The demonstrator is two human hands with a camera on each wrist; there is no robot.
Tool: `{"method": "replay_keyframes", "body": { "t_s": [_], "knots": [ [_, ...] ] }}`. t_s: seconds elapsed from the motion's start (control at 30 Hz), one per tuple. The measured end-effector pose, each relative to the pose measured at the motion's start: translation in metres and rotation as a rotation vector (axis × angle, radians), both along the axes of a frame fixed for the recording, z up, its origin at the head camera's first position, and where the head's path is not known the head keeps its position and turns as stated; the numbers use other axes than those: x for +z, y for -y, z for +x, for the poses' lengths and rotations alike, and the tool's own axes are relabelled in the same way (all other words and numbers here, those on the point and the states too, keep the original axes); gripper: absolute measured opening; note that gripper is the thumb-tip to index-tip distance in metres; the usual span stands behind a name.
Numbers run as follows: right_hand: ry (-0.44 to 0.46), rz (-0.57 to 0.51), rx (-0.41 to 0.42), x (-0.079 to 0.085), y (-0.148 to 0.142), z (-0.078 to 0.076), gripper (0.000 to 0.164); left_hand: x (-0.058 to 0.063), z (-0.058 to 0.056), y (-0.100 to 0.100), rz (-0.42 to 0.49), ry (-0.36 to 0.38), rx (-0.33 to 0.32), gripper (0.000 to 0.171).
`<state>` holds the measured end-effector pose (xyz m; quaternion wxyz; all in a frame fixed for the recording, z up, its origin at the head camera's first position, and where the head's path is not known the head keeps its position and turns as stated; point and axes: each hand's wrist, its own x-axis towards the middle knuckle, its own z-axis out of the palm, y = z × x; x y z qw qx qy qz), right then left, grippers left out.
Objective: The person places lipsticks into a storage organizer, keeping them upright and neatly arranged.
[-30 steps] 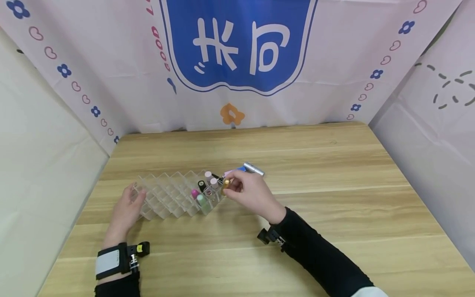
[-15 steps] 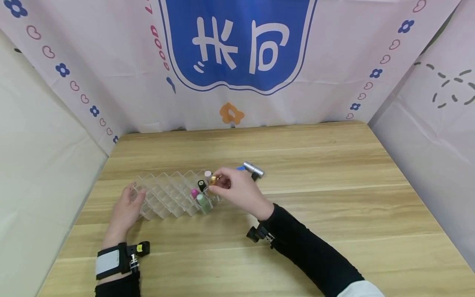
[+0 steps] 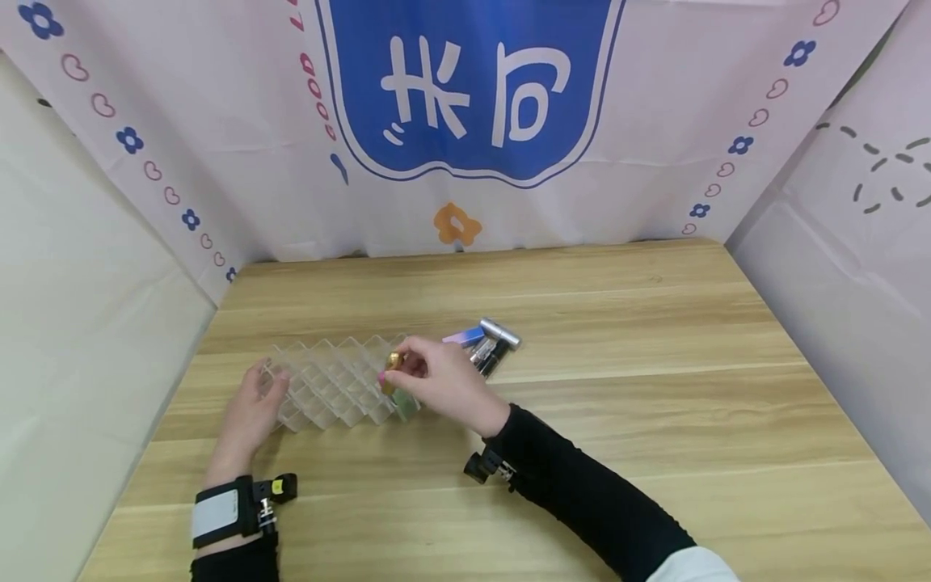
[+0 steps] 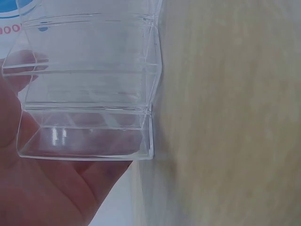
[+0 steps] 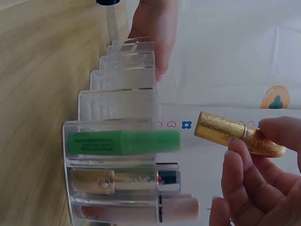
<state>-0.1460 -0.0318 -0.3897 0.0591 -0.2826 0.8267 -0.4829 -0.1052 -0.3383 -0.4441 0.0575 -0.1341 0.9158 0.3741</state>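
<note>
While the left hand (image 3: 249,408) grips the rack (image 3: 327,394), likely steadying it, the right hand's (image 3: 447,378) fingers pinch the gold tube (image 5: 218,128) high, presumably keeping its bottom free.

clear organiser (image 4: 84,84) — cut off by left-wrist view's top edge | green tube (image 5: 124,142) — partly illegible

room between forearms (image 3: 589,485), rack (image 3: 327,386) beyond
</note>
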Motion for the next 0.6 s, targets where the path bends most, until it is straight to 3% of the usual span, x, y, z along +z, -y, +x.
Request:
{"method": "replay_keyframes", "body": {
  "t_s": [0.3,0.6],
  "knots": [
    [-0.030,0.077,0.015,-0.007,0.016,0.000,0.018,-0.002,0.000,-0.001,0.003,0.004,0.010,0.080],
    [-0.141,0.174,0.001,-0.019,0.025,-0.003,0.022,-0.001,0.000,0.000,0.006,0.000,0.010,0.079]
  ]
}}
